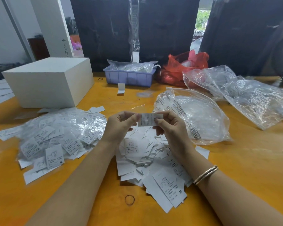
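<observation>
A small white printed label (147, 119) is held up above the orange table (235, 168) at the middle. My left hand (119, 126) pinches its left end and my right hand (168, 128) pinches its right end. Under my hands lies a loose heap of white size labels (153, 163) marked S and M. To the left spreads a second heap of labels in small clear bags (55, 139), marked XS, XL and M. My right wrist wears two thin bangles.
A white box (51, 82) stands at the back left. A lilac plastic tray (129, 77) with bagged items sits at the back middle, a red plastic bag (185, 67) beside it. Clear plastic bags (203, 118) cover the right side. A rubber band (129, 200) lies near the front.
</observation>
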{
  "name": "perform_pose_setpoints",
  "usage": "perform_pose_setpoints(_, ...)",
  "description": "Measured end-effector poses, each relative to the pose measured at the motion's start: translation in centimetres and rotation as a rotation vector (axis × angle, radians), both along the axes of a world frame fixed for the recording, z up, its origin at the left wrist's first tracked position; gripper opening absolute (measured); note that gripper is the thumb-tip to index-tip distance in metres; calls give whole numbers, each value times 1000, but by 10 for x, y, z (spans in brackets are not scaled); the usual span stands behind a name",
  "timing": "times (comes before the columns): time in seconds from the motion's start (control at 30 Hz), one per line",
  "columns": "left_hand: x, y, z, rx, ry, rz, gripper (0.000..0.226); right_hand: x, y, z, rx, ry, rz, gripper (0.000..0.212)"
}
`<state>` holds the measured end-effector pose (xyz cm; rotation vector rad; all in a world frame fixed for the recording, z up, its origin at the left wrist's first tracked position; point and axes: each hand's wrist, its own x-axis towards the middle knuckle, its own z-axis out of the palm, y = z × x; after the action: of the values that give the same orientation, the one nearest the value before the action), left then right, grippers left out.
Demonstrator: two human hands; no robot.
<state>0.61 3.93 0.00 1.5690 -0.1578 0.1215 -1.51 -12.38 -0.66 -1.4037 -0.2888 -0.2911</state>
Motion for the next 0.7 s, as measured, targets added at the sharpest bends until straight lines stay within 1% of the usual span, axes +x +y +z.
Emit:
perform_pose_setpoints(0.1, 2, 0, -1, 13, 9, -5, 18, 0, 0, 1, -15, 4, 5, 15)
perform_pose_setpoints(0.17, 3, 0, -2, -1, 17, 5, 9, 1, -2, 1, 0, -5, -38, 16)
perform_pose_setpoints(0.27, 3, 1, -1, -49, 24, -5, 9, 4, -6, 0, 63, -5, -145, 19)
perform_pose_setpoints(0.3, 2, 2, 0, -77, 20, -22, 8, 4, -7, 0, 93, -5, -168, 22)
perform_pose_setpoints(0.37, 1, 2, 2, -126, -2, -66, 16, 5, -9, 1, 129, -19, -187, 34)
perform_pose_setpoints(0.4, 1, 2, 2, -140, -14, -81, 22, 5, -10, 1, 94, -35, -204, 38)
perform_pose_setpoints(0.43, 1, 1, 2, -148, -26, -82, 24, 5, -10, 1, 17, -53, -228, 39)
perform_pose_setpoints(0.47, 0, 1, 2, -151, -41, -72, 25, 5, -9, 1, -99, -74, -248, 35)
perform_pose_setpoints(0.53, 0, -1, 1, -137, -84, -37, 21, 3, -3, 3, -334, -107, -229, 19)
perform_pose_setpoints(0.57, -1, -3, 1, -117, -108, -23, 18, 1, 1, 3, -432, -121, -199, 23)
perform_pose_setpoints(0.6, -2, -4, 0, -98, -128, -17, 16, 0, 4, 2, -510, -139, -180, 33)
perform_pose_setpoints(0.63, -3, -5, -1, -84, -137, -19, 15, -1, 7, 1, -574, -165, -187, 36)
perform_pose_setpoints(0.7, -4, -8, -1, -65, -128, -47, 15, 1, 9, 0, -627, -228, -263, 23)
